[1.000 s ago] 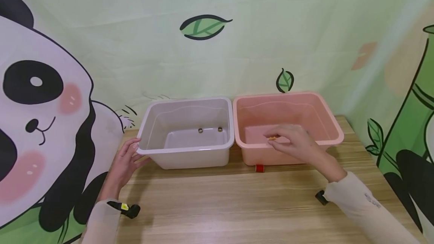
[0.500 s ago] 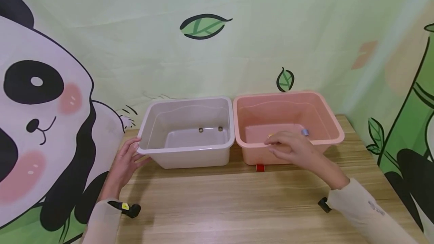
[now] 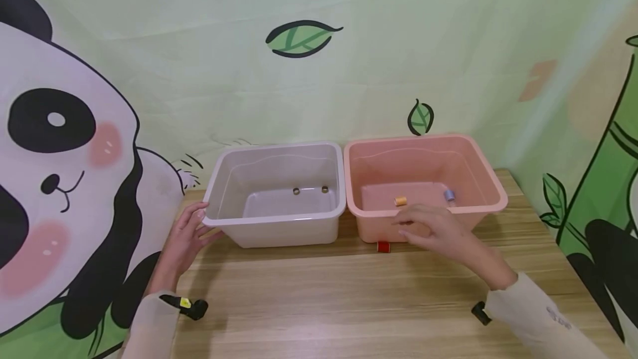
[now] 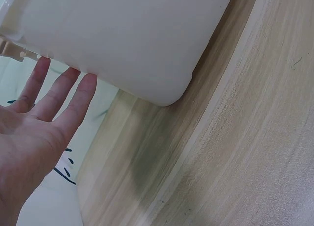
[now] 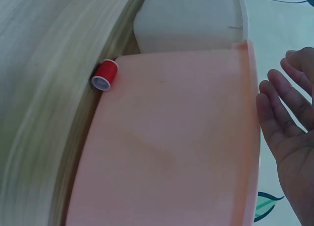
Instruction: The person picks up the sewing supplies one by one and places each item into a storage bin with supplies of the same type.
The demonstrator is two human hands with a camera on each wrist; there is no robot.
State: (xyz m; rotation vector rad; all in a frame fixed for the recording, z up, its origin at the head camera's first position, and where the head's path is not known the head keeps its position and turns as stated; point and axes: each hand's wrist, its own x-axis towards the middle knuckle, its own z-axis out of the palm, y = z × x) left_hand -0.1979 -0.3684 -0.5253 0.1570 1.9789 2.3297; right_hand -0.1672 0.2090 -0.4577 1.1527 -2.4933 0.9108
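Note:
My left hand (image 3: 185, 242) is at the left end of the pale grey basin (image 3: 279, 234); in the left wrist view its straight fingers (image 4: 73, 101) touch the basin's side just below the rim. Over the front rim of the pink basin (image 3: 371, 229) hovers my right hand (image 3: 438, 231), its fingers loosely bent and holding nothing. Inside the pink basin lie an orange thread spool (image 3: 400, 201) and a blue thread spool (image 3: 449, 195). A red thread spool (image 3: 383, 246) lies on the table against the pink basin's front wall, and also shows in the right wrist view.
Two small brassy rings or spools (image 3: 296, 191) lie in the grey basin, too small to tell which. Both basins stand side by side on a wood-grain table (image 3: 309, 303). Behind them hangs a panda-print cloth (image 3: 224, 71).
My right hand has let go of the orange spool, which now lies in the pink basin. That hand has drawn back slightly toward me, uncovering the blue spool. My left hand has stayed put.

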